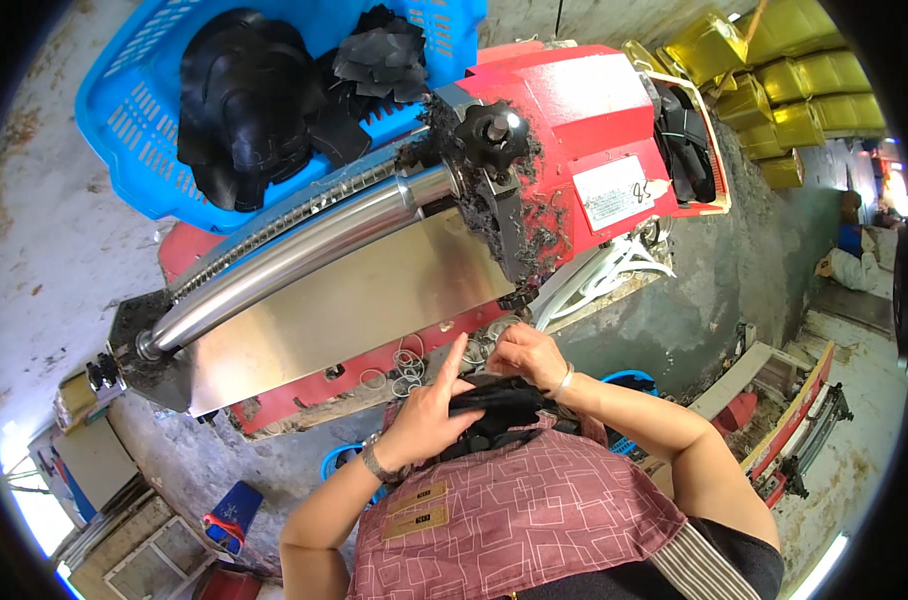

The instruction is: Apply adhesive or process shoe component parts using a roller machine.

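Note:
In front of my apron, a bundle of thin black leather-like pieces point(509, 402) is gripped by my left hand point(426, 418). Its thumb and lower fingers close round the bundle's left end, while the index finger points up. Just above the bundle's right side is my right hand point(526, 358), its fingers curled together; whatever they pinch is hidden. Several pale thin loops, like rubber bands point(408, 372), lie on the machine's red front ledge near my left hand. Beyond them stands a red machine point(564, 95) with a long steel roller point(284, 262) and a metal feed plate point(349, 300).
A blue basket point(124, 150) of black pieces sits behind the roller. At the machine's right end is another basket point(719, 165) with black pieces. White strips point(604, 275) hang below it. Yellow packages point(789, 95) are stacked far right. Blue baskets point(634, 380) stand low beside me.

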Action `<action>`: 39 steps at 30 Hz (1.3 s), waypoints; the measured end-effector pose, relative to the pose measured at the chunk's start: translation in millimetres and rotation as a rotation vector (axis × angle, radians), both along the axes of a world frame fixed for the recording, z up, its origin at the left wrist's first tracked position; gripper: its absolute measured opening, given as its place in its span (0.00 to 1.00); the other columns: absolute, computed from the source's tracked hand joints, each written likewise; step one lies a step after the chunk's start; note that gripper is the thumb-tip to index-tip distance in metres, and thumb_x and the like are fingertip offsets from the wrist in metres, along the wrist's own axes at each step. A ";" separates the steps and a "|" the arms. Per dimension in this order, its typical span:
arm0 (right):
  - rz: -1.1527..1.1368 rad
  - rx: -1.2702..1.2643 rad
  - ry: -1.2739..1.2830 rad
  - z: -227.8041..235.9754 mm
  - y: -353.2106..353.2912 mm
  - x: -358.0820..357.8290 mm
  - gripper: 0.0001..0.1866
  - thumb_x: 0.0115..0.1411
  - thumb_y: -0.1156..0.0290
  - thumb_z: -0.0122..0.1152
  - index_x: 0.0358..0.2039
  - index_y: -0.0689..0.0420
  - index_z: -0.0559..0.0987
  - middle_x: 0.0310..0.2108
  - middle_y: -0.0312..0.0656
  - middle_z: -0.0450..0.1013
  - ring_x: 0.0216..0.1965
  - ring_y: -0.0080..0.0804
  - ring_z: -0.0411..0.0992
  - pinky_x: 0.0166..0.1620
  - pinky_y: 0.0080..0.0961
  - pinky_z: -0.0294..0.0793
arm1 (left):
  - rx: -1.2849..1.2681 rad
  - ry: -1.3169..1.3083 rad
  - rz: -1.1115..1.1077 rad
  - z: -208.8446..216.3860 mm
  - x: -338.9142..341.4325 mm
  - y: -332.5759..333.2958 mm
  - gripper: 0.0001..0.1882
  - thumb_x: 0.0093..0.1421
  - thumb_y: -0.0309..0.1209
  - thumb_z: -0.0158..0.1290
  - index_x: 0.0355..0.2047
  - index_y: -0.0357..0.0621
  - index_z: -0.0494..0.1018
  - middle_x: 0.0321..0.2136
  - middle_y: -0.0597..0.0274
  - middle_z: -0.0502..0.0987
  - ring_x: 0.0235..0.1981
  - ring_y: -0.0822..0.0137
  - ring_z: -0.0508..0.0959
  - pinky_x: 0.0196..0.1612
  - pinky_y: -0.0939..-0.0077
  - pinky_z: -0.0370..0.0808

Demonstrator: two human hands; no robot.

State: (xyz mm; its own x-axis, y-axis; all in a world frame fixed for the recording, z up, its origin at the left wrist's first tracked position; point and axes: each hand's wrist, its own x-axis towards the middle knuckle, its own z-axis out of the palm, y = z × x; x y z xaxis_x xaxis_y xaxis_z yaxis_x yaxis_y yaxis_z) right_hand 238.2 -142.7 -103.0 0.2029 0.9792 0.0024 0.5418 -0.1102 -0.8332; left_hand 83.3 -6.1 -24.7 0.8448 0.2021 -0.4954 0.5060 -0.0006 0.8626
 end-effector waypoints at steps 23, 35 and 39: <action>-0.087 -0.141 0.298 67.4 3.1 13.5 0.15 0.49 0.70 0.57 0.39 0.57 0.73 0.38 0.49 0.69 0.42 0.43 0.67 0.42 0.30 0.69 | 0.006 -0.174 1.054 79.9 -37.1 160.9 0.21 0.54 0.27 0.50 0.47 0.34 0.61 0.41 0.57 0.69 0.42 0.68 0.70 0.44 0.75 0.68; -0.029 -0.164 -0.851 -45.9 -54.0 96.1 0.21 0.43 0.75 0.51 0.42 0.54 0.71 0.37 0.42 0.66 0.46 0.39 0.62 0.53 0.44 0.57 | 0.198 -0.330 -0.186 -5.2 47.2 -10.6 0.11 0.51 0.32 0.52 0.35 0.41 0.71 0.33 0.54 0.74 0.38 0.58 0.74 0.39 0.69 0.70; -0.046 -0.014 -0.762 -46.8 -77.9 99.0 0.18 0.41 0.77 0.52 0.38 0.55 0.71 0.39 0.44 0.65 0.46 0.41 0.63 0.52 0.47 0.60 | 0.390 -0.129 -0.044 -105.7 106.9 -56.7 0.15 0.53 0.33 0.49 0.40 0.41 0.68 0.32 0.51 0.74 0.34 0.55 0.74 0.36 0.62 0.70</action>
State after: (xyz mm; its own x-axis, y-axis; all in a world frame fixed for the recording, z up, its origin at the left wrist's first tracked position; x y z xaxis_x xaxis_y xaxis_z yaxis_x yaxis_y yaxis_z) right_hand 337.1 -220.6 -149.8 0.1907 0.9708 0.1456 0.9610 -0.1544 -0.2292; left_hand 190.2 -62.8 -130.3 0.9071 0.3158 -0.2782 0.3856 -0.3592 0.8499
